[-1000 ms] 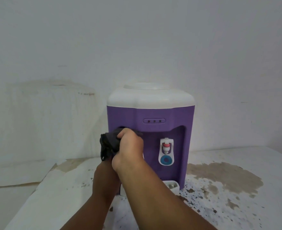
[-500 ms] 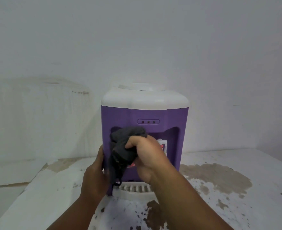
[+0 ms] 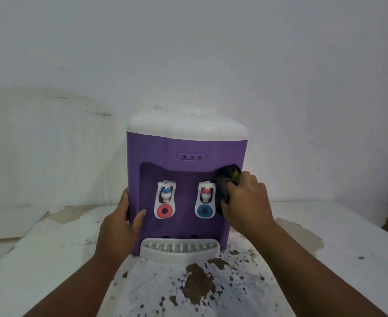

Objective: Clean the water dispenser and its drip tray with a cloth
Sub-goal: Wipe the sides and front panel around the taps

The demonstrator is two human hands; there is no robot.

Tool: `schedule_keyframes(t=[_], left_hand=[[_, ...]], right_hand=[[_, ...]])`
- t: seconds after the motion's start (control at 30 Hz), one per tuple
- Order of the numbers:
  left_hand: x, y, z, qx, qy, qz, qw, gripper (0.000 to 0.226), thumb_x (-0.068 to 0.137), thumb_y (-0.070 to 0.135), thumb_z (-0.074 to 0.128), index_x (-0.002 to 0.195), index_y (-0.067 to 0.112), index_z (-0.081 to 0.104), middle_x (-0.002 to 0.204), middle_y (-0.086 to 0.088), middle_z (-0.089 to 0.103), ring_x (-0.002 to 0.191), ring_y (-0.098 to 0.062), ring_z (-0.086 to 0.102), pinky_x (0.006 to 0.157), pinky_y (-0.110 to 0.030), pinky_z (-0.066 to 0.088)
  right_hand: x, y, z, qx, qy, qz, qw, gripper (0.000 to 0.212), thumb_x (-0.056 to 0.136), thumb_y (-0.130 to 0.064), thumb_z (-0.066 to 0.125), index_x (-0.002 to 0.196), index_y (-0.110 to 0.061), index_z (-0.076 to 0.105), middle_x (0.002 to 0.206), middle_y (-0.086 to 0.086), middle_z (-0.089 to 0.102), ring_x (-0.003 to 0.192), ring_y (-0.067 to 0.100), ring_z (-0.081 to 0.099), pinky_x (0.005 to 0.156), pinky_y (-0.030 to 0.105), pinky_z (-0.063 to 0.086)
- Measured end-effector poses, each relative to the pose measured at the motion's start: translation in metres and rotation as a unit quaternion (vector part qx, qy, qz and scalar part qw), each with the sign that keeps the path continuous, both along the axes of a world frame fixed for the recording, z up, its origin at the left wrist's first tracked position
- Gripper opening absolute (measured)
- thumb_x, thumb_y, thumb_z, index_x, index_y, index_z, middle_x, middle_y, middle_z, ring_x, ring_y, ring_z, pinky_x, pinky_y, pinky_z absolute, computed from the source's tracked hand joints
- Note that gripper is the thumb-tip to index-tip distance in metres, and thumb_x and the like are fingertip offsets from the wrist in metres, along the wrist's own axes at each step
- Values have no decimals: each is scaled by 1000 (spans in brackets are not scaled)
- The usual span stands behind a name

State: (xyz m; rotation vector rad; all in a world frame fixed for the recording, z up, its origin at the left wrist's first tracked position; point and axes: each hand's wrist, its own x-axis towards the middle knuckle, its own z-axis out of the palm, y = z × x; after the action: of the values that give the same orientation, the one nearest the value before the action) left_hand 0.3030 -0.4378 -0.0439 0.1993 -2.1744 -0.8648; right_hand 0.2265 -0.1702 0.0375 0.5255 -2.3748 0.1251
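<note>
**Currently: cloth applied at right side of dispenser front**

A purple water dispenser [image 3: 188,143] with a white top is stood upright on a white table [image 3: 325,248] with flaked, stained paint, close to a pale wall [image 3: 188,53]. Its left front corner is clasped by the left hand [image 3: 117,227], with the thumb laid on the front face and the fingers passed round the side. A dark bunched cloth [image 3: 226,181] is gripped in the right hand [image 3: 245,202] and pressed against the right edge of the tap recess. The cloth is just beside the tap with the red cap and blue ring [image 3: 205,200]. The other tap, with a blue cap over a red ring [image 3: 165,200], is seen uncovered. The hands are set well apart, one at each side of the body. The white slatted drip tray [image 3: 179,255] is seated at the foot of the front, on the table.
</note>
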Motion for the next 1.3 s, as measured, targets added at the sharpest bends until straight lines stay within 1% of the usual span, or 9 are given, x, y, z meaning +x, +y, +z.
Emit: schedule_keyframes(t=[0.17, 0.73, 0.8, 0.9, 0.97, 1.0, 1.1, 1.2, 1.3], left_hand=[[-5, -4, -5, -20, 8, 5, 1000, 72, 95, 41, 58, 157, 19, 27, 120, -6, 70, 89, -24, 71, 80, -42, 63], [-14, 4, -21, 18, 38, 52, 998, 71, 93, 49, 50, 155, 20, 31, 126, -8, 68, 97, -29, 71, 83, -45, 62], [-14, 10, -25, 25, 56, 71, 996, 70, 95, 48, 48, 156, 20, 30, 125, -9, 68, 96, -30, 71, 82, -44, 62], [-17, 14, -28, 29, 62, 90, 994, 69, 96, 50, 43, 157, 21, 28, 123, -11, 69, 94, -31, 71, 78, -47, 62], [-18, 18, -29, 30, 69, 99, 992, 70, 95, 51, 40, 157, 22, 27, 124, -11, 69, 94, -32, 71, 77, -47, 62], [-18, 19, -30, 27, 75, 104, 991, 69, 96, 51, 40, 157, 22, 26, 125, -11, 69, 95, -33, 71, 77, -46, 62], [-20, 21, -32, 23, 86, 107, 990, 69, 96, 50, 41, 157, 20, 27, 128, -12, 67, 97, -34, 71, 78, -44, 59], [-22, 20, -35, 15, 94, 108, 990, 67, 97, 48, 42, 157, 19, 28, 127, -14, 67, 95, -35, 71, 77, -44, 59], [-23, 19, -37, 10, 93, 104, 990, 67, 98, 46, 42, 157, 19, 26, 126, -14, 67, 93, -35, 71, 76, -42, 59]], right_hand=[[-2, -7, -11, 70, -6, -58, 996, 25, 93, -38, 51, 108, -22, 63, 105, 5, 57, 94, 25, 54, 88, 41, 39], [16, -6, -105, 1, -236, -38, 971, 29, 99, -37, 40, 123, -30, 55, 116, 2, 55, 95, 20, 59, 96, 37, 42], [16, 1, -93, -98, -334, 4, 937, 20, 96, -31, 48, 112, -26, 59, 107, 4, 58, 86, 20, 60, 84, 33, 51], [17, 13, -77, -371, -465, 63, 802, 10, 92, -18, 59, 100, -21, 65, 95, 4, 71, 87, 19, 66, 82, 35, 56], [22, 16, -69, -527, -461, 97, 707, 14, 92, -17, 62, 103, -23, 67, 96, 2, 74, 91, 20, 68, 78, 35, 57], [23, 14, -63, -568, -433, 108, 691, 13, 91, -17, 62, 101, -23, 68, 96, 3, 74, 92, 20, 69, 77, 34, 56], [24, 2, -46, -614, -314, 123, 714, 8, 90, -17, 63, 92, -24, 66, 95, 1, 71, 90, 15, 66, 68, 27, 50], [25, -13, -26, -543, -167, 150, 809, 14, 89, -18, 65, 98, -25, 58, 106, -5, 60, 86, 2, 61, 62, 13, 48], [24, -26, -18, -383, -54, 185, 904, 33, 85, -20, 67, 117, -22, 59, 123, -6, 48, 99, 7, 55, 82, 20, 50]])
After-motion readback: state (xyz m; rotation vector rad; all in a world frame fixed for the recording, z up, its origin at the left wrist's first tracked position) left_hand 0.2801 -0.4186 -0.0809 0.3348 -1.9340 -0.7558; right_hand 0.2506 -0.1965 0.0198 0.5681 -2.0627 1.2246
